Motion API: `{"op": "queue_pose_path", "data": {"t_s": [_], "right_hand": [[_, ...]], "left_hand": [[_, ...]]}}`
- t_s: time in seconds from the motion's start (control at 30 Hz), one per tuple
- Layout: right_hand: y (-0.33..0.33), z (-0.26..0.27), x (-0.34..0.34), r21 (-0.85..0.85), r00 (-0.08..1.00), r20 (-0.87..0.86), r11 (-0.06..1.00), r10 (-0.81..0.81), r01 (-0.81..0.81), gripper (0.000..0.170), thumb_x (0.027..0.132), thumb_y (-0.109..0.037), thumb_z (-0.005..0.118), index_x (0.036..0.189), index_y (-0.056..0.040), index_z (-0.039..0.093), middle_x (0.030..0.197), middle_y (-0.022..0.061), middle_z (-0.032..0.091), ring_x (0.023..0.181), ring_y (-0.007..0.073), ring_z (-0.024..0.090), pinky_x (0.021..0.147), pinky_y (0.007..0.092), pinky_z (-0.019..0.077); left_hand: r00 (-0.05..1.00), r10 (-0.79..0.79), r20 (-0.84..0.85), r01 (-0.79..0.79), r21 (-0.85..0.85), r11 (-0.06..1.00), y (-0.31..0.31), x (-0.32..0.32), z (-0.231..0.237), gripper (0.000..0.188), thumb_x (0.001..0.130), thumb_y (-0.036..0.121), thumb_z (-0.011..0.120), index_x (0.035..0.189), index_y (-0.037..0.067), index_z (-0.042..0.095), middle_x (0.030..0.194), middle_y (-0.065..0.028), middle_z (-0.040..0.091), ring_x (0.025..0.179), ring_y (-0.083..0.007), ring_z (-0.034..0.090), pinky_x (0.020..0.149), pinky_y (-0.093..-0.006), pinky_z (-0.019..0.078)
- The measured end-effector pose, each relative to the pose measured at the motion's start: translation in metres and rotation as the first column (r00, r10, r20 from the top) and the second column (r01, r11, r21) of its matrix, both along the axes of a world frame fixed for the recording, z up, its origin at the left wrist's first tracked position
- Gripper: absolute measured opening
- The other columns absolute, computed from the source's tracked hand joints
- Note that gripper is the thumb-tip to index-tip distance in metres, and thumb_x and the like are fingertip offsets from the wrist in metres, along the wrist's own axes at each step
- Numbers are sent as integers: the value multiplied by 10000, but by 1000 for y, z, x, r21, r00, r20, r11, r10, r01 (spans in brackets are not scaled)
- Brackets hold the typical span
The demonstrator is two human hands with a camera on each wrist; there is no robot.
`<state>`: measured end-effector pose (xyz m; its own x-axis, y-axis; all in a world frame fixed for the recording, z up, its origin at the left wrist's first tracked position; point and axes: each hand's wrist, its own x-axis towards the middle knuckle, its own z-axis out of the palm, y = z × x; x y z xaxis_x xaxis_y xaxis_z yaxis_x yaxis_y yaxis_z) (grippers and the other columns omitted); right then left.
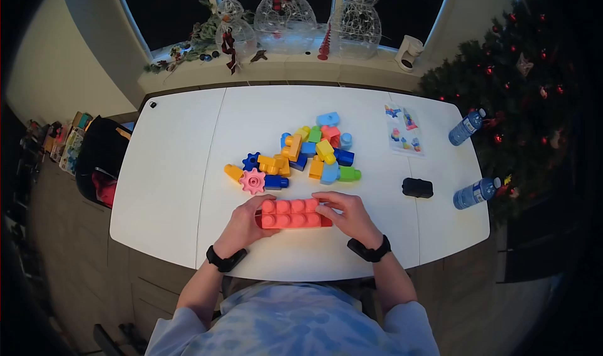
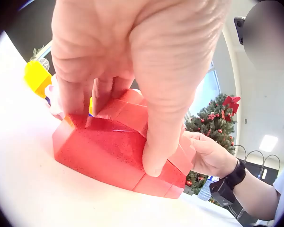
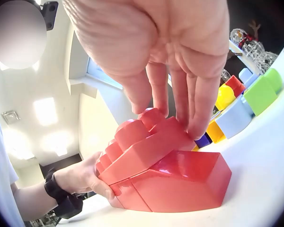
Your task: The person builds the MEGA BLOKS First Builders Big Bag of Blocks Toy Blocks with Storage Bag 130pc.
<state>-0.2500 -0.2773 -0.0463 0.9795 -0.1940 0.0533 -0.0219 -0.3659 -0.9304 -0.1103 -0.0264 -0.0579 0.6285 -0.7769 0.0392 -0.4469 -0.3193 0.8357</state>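
A long red block with two rows of studs [image 1: 290, 213] lies near the table's front edge, on top of other red pieces whose sloped end [image 3: 194, 177] sticks out on the right. The left hand [image 1: 246, 221] grips the stack's left end; in the left wrist view its thumb lies along the side of the red pieces [image 2: 104, 149], fingers over the far side. At the right end, the right hand [image 1: 352, 216] pinches the top block between thumb and fingers, as the right wrist view shows [image 3: 165, 71]. The undersides of the pieces are hidden.
Beyond the hands lies a pile of coloured blocks [image 1: 308, 148], with a pink gear [image 1: 253, 181] at its near left. To the right are a black case [image 1: 418, 187], a picture sheet [image 1: 404, 130] and two water bottles [image 1: 475, 194].
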Motion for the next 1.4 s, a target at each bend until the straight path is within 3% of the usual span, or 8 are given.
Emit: {"op": "queue_pose_path", "data": {"t_s": [0.37,0.43,0.73,0.9,1.07,1.13,1.2,1.4], "right_hand": [[20,16,-3,-235,997,52,971,57,-43,670,887,-298,811,1479,-127,549,1355,213,643,1071,338,718,907,403,596],[23,9,-4,-426,1000,-3,904,25,-24,711,861,-373,825,1490,-185,552,1404,224,615,1183,381,665,972,417,572],[4,36,21,-596,995,24,800,96,-63,716,869,-504,771,1465,-156,578,1459,193,580,1231,351,639,1002,440,539],[9,66,96,-635,971,101,766,215,-104,666,803,-221,840,1419,-129,604,1442,124,600,1286,340,587,1047,431,514],[22,38,182,-796,862,-106,476,496,-373,642,749,26,739,1361,-127,623,1329,94,650,1193,305,597,983,401,534],[28,36,194,-844,846,-132,388,517,-369,630,760,27,736,1356,-144,624,1303,77,661,1158,296,611,937,401,550],[35,34,205,-831,818,-336,262,467,-492,444,813,-20,703,1240,-141,678,1201,84,698,1129,301,640,858,446,577],[32,20,195,-898,813,-220,214,539,-385,370,769,-92,765,1130,-89,689,1085,104,651,1077,324,634,846,452,574]], "left_hand": [[999,26,-37,-29,-67,997,1,0,-2,658,692,41,918,1276,-10,619,1212,-113,690,1077,-225,710,955,-365,619],[999,33,3,-33,-89,995,0,-1,0,672,673,69,918,1277,16,627,1192,-150,709,1057,-295,729,924,-368,621],[999,30,-36,-33,-75,997,2,0,4,643,676,78,906,1255,19,633,1170,-145,712,1032,-311,729,915,-371,612],[1000,21,-8,-22,-94,995,4,3,-2,646,667,108,909,1248,32,636,1133,-148,718,1019,-333,724,908,-384,594],[999,38,5,-38,-89,995,5,4,-9,658,654,129,914,1247,46,641,1124,-155,719,998,-359,716,896,-407,576],[1000,29,-9,-29,-60,998,5,4,-7,654,656,131,910,1248,54,643,1128,-159,719,996,-361,713,900,-418,576],[999,35,-20,-36,-57,998,6,3,-4,659,655,132,909,1253,59,643,1135,-159,718,1006,-362,710,906,-420,573],[999,32,13,-31,-50,998,6,4,-4,666,648,136,903,1255,70,638,1148,-153,714,1031,-358,700,916,-423,566]]}}
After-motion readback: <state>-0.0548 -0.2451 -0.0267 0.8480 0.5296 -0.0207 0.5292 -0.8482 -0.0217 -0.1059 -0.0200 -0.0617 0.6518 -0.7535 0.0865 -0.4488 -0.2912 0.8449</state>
